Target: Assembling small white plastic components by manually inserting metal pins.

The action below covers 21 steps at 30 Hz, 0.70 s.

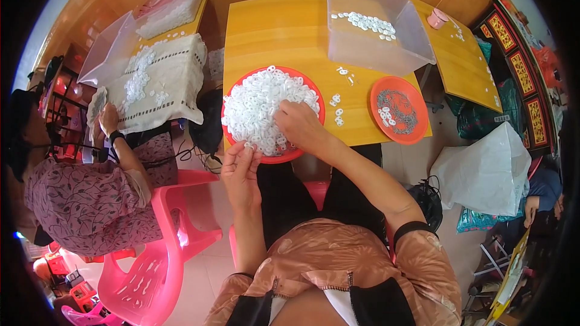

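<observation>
In front of me a red basin (322, 104) is heaped with small white plastic pieces (260, 99), oval with two holes. My left hand (241, 166) is at the basin's near-left rim, thumb and fingertips pinched on one small white piece (249, 145). My right hand (299, 124) reaches over the right part of the heap, its fingers curled down against the pieces. Whatever those fingers grip is hidden from view. To the right a red plate (377, 89) holds thin grey metal bits (403, 111) and a few white pieces (386, 116).
The yellow table (272, 30) carries a clear plastic bin (417, 51) with white pieces inside. Loose white pieces (338, 115) lie between basin and plate. On my left a person (96, 199) works at a cloth-covered table (181, 63), beside a pink chair (157, 265). A white sack (483, 166) stands right.
</observation>
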Tool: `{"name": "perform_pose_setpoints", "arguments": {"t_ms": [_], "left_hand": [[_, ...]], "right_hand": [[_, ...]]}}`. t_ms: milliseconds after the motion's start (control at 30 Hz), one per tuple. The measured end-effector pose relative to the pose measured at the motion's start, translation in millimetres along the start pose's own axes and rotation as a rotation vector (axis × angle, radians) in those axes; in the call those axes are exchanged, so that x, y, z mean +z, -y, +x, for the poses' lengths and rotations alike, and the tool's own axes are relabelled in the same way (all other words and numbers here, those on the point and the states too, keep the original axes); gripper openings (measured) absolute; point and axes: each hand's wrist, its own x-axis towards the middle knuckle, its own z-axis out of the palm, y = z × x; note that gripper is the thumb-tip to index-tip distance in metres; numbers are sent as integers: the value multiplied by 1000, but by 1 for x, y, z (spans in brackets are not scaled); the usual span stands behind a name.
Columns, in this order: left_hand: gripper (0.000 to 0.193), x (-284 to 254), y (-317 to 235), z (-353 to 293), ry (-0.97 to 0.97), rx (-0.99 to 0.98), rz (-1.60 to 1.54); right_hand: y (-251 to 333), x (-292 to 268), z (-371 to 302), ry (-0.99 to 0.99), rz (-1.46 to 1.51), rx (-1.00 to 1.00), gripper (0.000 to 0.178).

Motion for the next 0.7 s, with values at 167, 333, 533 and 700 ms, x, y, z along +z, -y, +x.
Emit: {"name": "perform_pose_setpoints", "arguments": {"t_ms": [167,333,533,700], "left_hand": [[15,-2,2,0,-5,-42,-31],[15,-2,6,-1,24,-85,-39],[15,10,13,-6,120,-144,-107],[13,16,15,-12,241,-221,-169]], "right_hand": [[5,-4,2,-198,164,89,8],[17,-20,-2,-258,392,310,7],[48,-45,-21,-160,1001,667,7],[59,-63,-36,45,1429,791,14]]}}
